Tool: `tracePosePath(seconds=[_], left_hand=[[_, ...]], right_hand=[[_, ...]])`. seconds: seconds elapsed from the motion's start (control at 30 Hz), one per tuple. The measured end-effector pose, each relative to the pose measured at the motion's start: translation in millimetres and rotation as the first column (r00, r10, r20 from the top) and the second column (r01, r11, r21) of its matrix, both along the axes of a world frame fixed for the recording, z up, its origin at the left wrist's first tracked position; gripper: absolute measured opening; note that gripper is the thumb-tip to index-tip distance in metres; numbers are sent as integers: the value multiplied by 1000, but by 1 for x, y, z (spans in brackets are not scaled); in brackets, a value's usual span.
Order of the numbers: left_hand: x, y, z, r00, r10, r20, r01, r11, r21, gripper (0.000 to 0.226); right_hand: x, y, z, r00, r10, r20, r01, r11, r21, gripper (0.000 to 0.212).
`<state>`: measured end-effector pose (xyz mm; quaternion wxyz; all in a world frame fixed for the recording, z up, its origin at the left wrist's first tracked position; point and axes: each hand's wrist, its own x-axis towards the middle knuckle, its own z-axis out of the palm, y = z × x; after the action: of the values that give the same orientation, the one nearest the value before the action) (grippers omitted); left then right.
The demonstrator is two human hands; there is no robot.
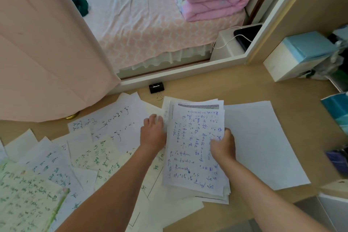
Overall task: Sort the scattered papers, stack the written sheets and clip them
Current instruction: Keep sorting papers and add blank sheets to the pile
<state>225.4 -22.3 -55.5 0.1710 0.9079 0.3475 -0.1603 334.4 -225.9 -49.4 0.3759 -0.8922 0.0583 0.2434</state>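
Head view: I see the stack [195,147] of written sheets low in the middle, lifted a little off the floor [244,88]. My right hand [223,147] has its grip closed on the stack's 3 o'clock edge, thumb on top and fingers hidden under. My left hand [153,133] is at the 9 o'clock edge with its fingers curled. I think it holds that edge too, but its thumb is hidden.

The stack is light, thin and floppy. The sheets look smooth, so they can slide apart, and their edges are not lined up yet. I think it is best to hold both long sides and tap the bottom edge on the floor to make it even.

More written papers [56,156] lie loose from 7 to 9 o'clock. A blank sheet [263,147] lies at 3 o'clock, just beside the stack.

The black clip [156,88] sits on the floor at 12 o'clock, apart from the stack. It looks small and hard. I would press its two wire arms to open it.

A white box [301,54] with a blue lid is at 2 o'clock. The lid is on, so I cannot see inside.
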Motion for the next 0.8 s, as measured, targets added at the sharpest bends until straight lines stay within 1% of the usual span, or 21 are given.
tracePosePath(seconds=[0.07,0.13,0.17,0.23,0.27,0.3,0.37,0.43,0.47,0.5,0.53,0.57,0.6,0.63,0.67,0.7,0.73,0.77,0.8], left_hand=[[-6,-4,-1,996,-86,-28,87,996,5,77],[-14,-7,-2,993,-117,-21,117,993,11,73],[-18,-7,-3,996,-87,5,87,996,12,73],[-25,-4,-4,996,61,72,-61,998,-5,83],[-30,0,-4,987,130,91,-130,991,-7,86],[-35,4,-5,982,163,96,-165,986,7,84],[-45,11,-3,988,129,86,-133,990,47,73],[-56,17,-2,987,100,126,-107,993,53,66],[-61,20,-1,986,85,144,-94,994,57,61],[-67,23,-2,987,63,150,-77,993,86,53],[-73,26,-2,991,52,127,-66,992,112,45],[-79,29,-4,994,48,100,-59,992,114,42],[-85,30,-6,995,57,80,-65,993,99,48],[-90,31,-7,995,81,64,-86,992,87,59],[-96,33,-7,992,116,43,-119,989,86,70],[-100,36,-8,988,148,33,-150,984,93,74],[-105,39,-9,987,163,17,-164,980,113,73],[-108,42,-10,988,153,5,-152,977,152,68],[-112,46,-11,992,129,5,-128,971,200,64]], right_hand=[[-4,3,-3,999,37,8,-36,998,-49,27],[-6,5,-5,999,48,-17,-48,998,-45,26],[-6,6,-1,998,33,-44,-34,999,-15,25],[-6,5,3,995,5,-99,-2,999,34,22],[-5,3,3,995,0,-104,5,999,50,21],[-4,1,4,995,3,-99,3,998,62,21],[-1,-1,3,995,8,-95,2,995,98,24],[0,1,4,993,30,-112,-16,993,120,28],[-2,4,6,993,41,-110,-28,992,123,32],[-4,6,9,994,61,-94,-49,991,124,39],[-8,8,10,993,119,-22,-116,989,92,54],[-13,11,11,972,214,94,-215,977,-4,73],[-18,13,10,915,340,217,-315,939,-140,87],[-24,16,9,811,480,334,-405,873,-273,90],[-31,21,11,688,603,405,-488,797,-356,85],[-39,28,15,585,708,395,-600,706,-376,76],[-50,38,24,507,790,344,-718,608,-339,68],[-60,46,26,433,863,261,-824,497,-273,62],[-72,55,30,340,920,195,-895,380,-232,60]])
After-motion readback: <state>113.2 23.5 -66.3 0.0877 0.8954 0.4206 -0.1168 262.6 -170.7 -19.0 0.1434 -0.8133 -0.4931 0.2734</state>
